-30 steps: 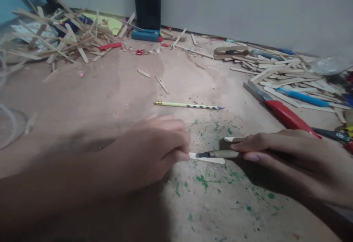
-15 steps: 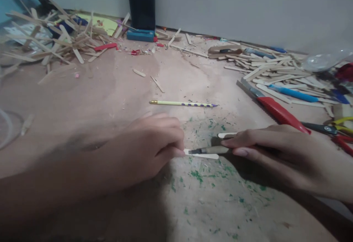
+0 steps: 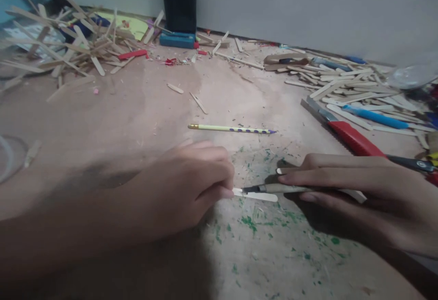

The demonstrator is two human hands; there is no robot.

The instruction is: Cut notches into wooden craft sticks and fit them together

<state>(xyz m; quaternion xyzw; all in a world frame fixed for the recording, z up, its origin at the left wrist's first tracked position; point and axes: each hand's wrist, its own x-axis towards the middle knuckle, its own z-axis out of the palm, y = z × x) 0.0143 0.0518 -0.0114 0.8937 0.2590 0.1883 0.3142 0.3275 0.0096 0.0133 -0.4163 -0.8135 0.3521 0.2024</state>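
Observation:
My left hand (image 3: pixel 201 181) is closed on one end of a small popsicle stick (image 3: pixel 262 196), pressing it to the wooden table. The stick's rounded right end sticks out past my fingers. In my right hand (image 3: pixel 352 190) is a slim craft knife (image 3: pixel 277 188) with a pale handle, held nearly level between thumb and fingers. Its dark blade tip rests at the stick, close to my left fingertips. Another popsicle stick (image 3: pixel 284 171) lies under my right fingers, mostly hidden. Beyond both hands lies a pale yellow pencil (image 3: pixel 222 128) with purple spots.
A red box cutter (image 3: pixel 356 138) lies by my right hand, with scissors (image 3: pixel 407 162) partly behind it. Popsicle sticks are piled at the back right (image 3: pixel 356 85) and back left (image 3: pixel 68 44). A blue pen (image 3: pixel 374 116) rests on the right pile. Green specks mark the tabletop (image 3: pixel 253 254).
The craft knife's handle is lowered flatter, and my right fingers are stretched further along it. The whole scene has shifted slightly to the right in view. My left hand keeps its hold.

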